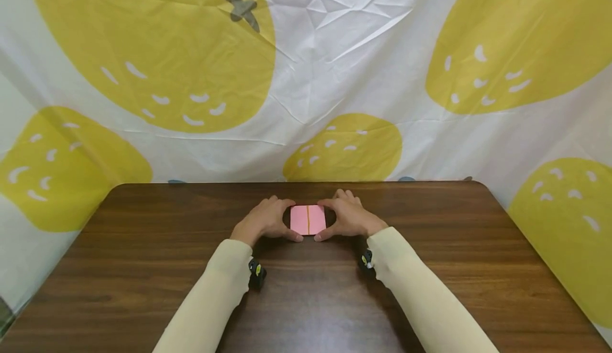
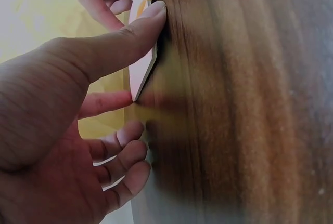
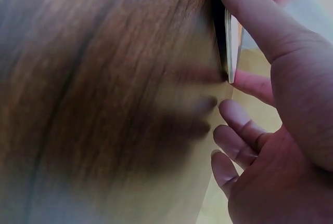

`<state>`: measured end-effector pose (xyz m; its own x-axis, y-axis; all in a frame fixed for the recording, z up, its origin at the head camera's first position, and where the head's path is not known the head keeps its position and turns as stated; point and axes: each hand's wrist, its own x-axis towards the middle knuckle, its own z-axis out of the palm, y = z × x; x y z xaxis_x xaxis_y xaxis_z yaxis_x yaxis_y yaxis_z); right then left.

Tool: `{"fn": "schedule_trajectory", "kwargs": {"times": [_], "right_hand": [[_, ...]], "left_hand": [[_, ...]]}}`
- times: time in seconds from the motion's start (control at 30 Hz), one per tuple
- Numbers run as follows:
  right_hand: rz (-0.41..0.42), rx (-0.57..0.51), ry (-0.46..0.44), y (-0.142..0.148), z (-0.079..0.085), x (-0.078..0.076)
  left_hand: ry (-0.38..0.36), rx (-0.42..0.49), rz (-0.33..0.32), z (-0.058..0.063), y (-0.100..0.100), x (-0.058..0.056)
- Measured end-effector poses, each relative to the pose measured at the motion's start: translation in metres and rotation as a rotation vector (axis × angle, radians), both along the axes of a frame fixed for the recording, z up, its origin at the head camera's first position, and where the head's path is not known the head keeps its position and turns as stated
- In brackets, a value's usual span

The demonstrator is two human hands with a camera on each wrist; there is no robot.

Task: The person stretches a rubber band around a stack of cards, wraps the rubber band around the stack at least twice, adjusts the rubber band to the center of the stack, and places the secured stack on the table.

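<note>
A small flat pink square (image 1: 299, 220) with an orange line down its middle lies face up between both hands, near the table's far side. My left hand (image 1: 268, 220) holds its left end, thumb at the near edge and index finger at the far left corner. From the other side, my right hand (image 1: 351, 219) holds the right end in the same way. In the right wrist view the pink square (image 3: 234, 52) shows a thin, layered pale edge. The other fingers of both hands are loosely bent beside it. Whether the square touches the table cannot be told.
The dark wooden table (image 1: 306, 300) spreads around both arms, and its far edge runs close behind the hands. A white cloth (image 1: 296, 93) with yellow fruit prints hangs behind and beside it. Black wrist cameras (image 1: 257, 274) sit under the cream sleeves.
</note>
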<state>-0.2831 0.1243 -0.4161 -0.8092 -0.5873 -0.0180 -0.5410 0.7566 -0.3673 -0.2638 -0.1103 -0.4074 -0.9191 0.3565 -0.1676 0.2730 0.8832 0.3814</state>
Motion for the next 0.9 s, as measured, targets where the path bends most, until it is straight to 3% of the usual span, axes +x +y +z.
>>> {"fn": "schedule_trajectory", "kwargs": {"times": [0.67, 0.9], "right_hand": [[-0.034, -0.016, -0.029, -0.0051, -0.0018, -0.0022], [-0.037, -0.056, -0.03, 0.0022, -0.0014, 0.0018]], "left_hand": [[-0.022, 0.05, 0.028, -0.0047, -0.0078, -0.0024], [0.001, 0.074, 0.018, -0.0059, -0.0097, 0.0012]]}}
